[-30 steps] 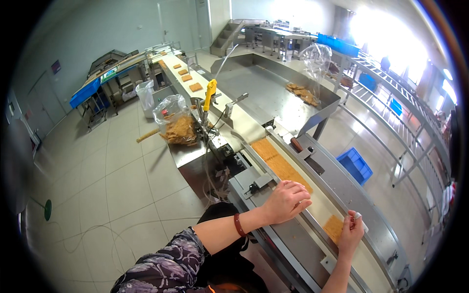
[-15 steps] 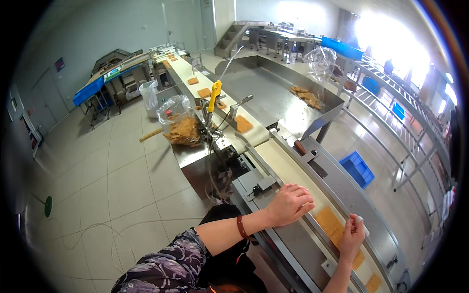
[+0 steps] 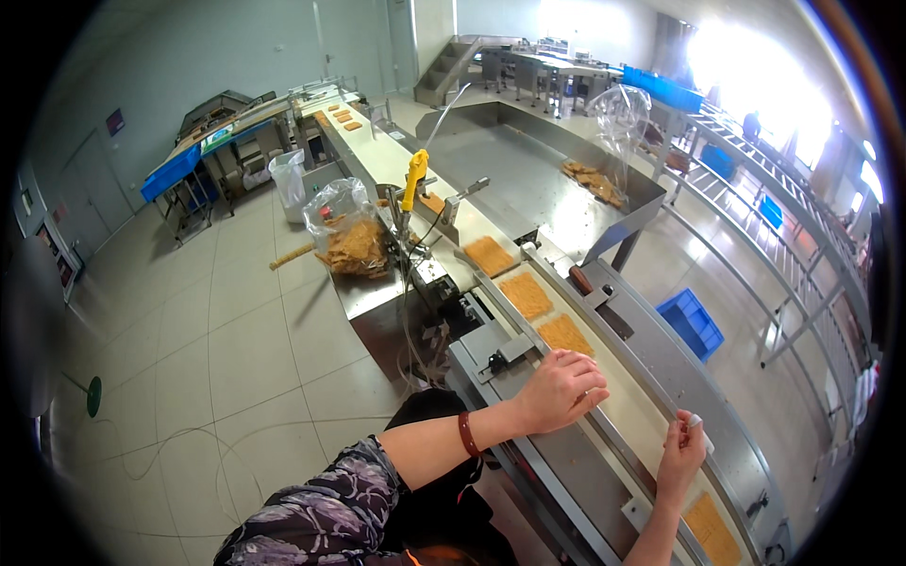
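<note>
My left hand rests over the near rail of a narrow conveyor, its fingers bent together and seemingly holding nothing. At the far rail, my right hand has curled fingers; a small white thing shows at a fingertip, and I cannot tell whether it is held or worn. Flat, square, golden-brown crackers lie on the cream belt. One cracker is just beyond my left hand, with another cracker and a third cracker farther up. Below my right wrist lies a cracker patch.
A clear bag of broken crackers stands left of the belt, near a yellow-handled tool. Beyond the belt, a steel tray table holds more pieces. A blue crate sits on the floor at right.
Crackers have moved down the belt toward me; several now lie beyond my left hand. Those formerly between my hands have passed below my right wrist. Both hands have barely moved.
</note>
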### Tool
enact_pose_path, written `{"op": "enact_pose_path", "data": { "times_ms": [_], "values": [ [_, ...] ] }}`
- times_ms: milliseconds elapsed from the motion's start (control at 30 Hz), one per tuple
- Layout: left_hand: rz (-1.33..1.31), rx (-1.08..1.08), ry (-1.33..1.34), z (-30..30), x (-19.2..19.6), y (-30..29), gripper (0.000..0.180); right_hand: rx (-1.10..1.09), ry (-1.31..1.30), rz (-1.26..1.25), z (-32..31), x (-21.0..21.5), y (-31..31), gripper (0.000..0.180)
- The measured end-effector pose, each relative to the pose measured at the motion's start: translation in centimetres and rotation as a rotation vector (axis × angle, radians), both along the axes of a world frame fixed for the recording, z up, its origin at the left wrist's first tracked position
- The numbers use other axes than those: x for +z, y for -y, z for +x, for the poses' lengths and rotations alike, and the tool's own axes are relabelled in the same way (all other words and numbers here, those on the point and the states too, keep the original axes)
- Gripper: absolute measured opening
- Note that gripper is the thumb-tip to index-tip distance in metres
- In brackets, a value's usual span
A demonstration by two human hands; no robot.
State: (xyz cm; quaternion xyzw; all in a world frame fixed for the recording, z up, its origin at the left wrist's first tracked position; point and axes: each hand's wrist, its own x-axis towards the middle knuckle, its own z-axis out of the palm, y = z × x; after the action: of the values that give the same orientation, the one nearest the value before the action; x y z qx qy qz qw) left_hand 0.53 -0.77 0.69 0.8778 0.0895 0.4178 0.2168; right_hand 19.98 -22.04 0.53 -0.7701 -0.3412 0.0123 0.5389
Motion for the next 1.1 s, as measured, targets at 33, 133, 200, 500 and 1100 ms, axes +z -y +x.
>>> {"op": "enact_pose_path", "data": {
  "times_ms": [33,133,200,500,1100],
  "values": [
    [0.003,0.003,0.002,0.0,0.0,0.0,0.019,-0.001,-0.001,-0.004,-0.1,0.2,0.0,0.017],
    [-0.012,-0.002,-0.019,0.0,0.1,0.0,0.019,-0.004,-0.016,-0.010,-0.2,0.4,-0.1,0.017],
    [-0.005,-0.004,-0.011,-0.1,0.1,0.0,0.019,-0.008,-0.018,-0.012,-0.2,0.4,0.0,0.017],
    [0.003,0.006,-0.008,0.0,0.1,0.1,0.019,-0.010,-0.013,-0.010,-0.2,0.2,0.1,0.016],
    [-0.012,-0.006,-0.004,0.0,0.2,0.0,0.020,0.005,-0.025,-0.024,-0.3,0.5,0.1,0.015]
  ]
}}
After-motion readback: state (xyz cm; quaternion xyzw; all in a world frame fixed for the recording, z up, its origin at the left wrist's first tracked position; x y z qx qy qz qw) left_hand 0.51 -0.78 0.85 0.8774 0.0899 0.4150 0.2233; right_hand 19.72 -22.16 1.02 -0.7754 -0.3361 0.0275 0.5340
